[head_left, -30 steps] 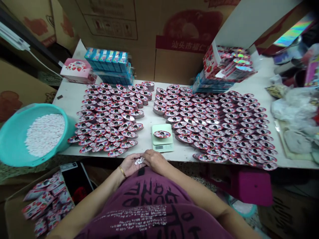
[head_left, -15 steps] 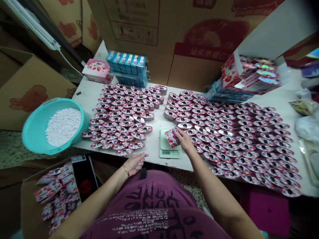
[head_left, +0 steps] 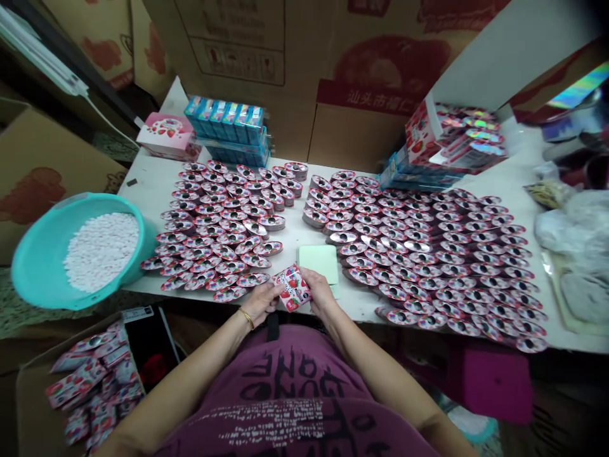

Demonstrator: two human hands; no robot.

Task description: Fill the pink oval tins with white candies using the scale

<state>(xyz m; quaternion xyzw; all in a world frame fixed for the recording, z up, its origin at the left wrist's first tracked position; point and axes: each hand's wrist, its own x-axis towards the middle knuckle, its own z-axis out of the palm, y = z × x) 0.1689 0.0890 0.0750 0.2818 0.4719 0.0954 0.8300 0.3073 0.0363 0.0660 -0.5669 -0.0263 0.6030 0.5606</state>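
Both my hands hold one small strawberry-printed candy box [head_left: 292, 289] at the table's front edge, close to my body. My left hand [head_left: 261, 301], with a gold bracelet on the wrist, grips its left side. My right hand [head_left: 320, 293] grips its right side with fingers closed on it. Just beyond the box sits a small pale green scale [head_left: 318, 264] with a bare platform. Several open red boxes [head_left: 216, 228] lie in rows to the left of the scale and many more open boxes [head_left: 428, 251] to the right.
A teal basin [head_left: 35, 266] of white candies stands at the left edge of the white table [head_left: 147, 184]. A cardboard carton [head_left: 28, 393] with filled boxes sits on the floor at lower left. Blue packs [head_left: 228, 124], a pink box [head_left: 164, 133] and stacked packets [head_left: 457, 136] line the back.
My right hand lifted the box off the scale and brought it toward my body. My left hand, cupped near my waist before, has come up and taken hold of the box.
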